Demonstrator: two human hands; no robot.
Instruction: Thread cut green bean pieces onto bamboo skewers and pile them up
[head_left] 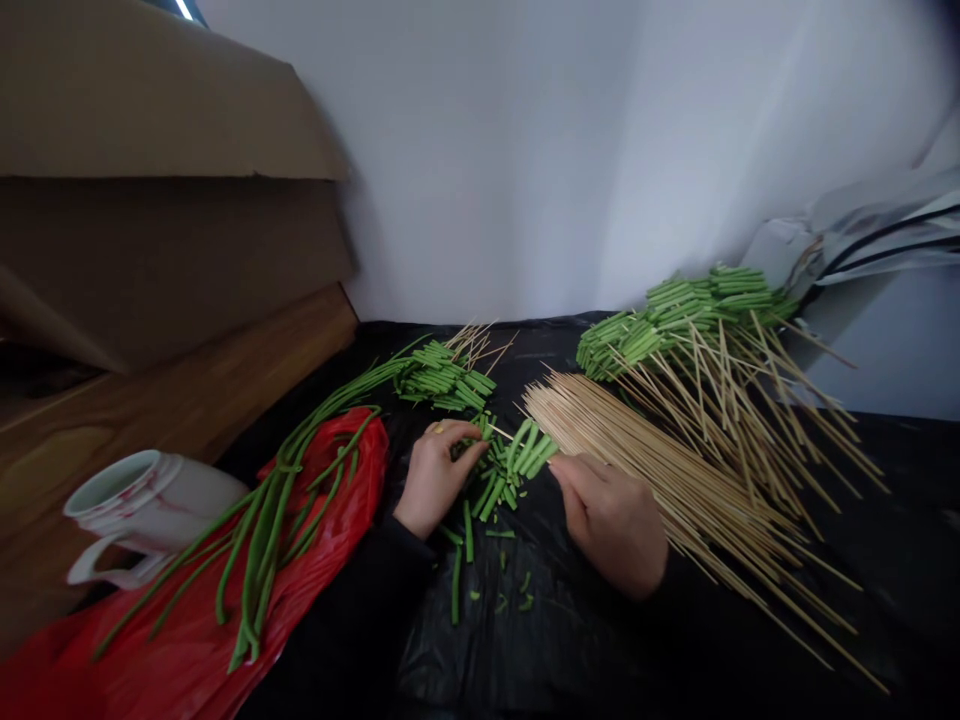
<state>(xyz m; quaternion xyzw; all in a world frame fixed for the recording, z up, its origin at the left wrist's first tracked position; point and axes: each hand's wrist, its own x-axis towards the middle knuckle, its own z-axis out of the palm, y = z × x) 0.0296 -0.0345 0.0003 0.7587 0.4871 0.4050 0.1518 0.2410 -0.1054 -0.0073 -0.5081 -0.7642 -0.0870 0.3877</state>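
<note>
My right hand (611,520) is closed in a pinch at the near end of a row of cut green stalk pieces (531,450) threaded on a bamboo skewer. The skewer's thin tip (501,432) points left, towards my left hand (441,470). Thumb and forefinger of that hand pinch a short green piece (486,428) close to the tip. Beneath both hands lies a loose heap of cut green pieces (491,490) on black plastic sheeting (480,660). Most of the skewer is hidden by my right hand.
Bare bamboo skewers (675,460) fan out at right, below a pile of filled skewers (697,310). More filled skewers (442,375) lie behind my left hand. Long green stalks (270,520) rest on a red plastic bag (322,550), near a white pitcher (172,500). A cardboard box (172,230) stands left.
</note>
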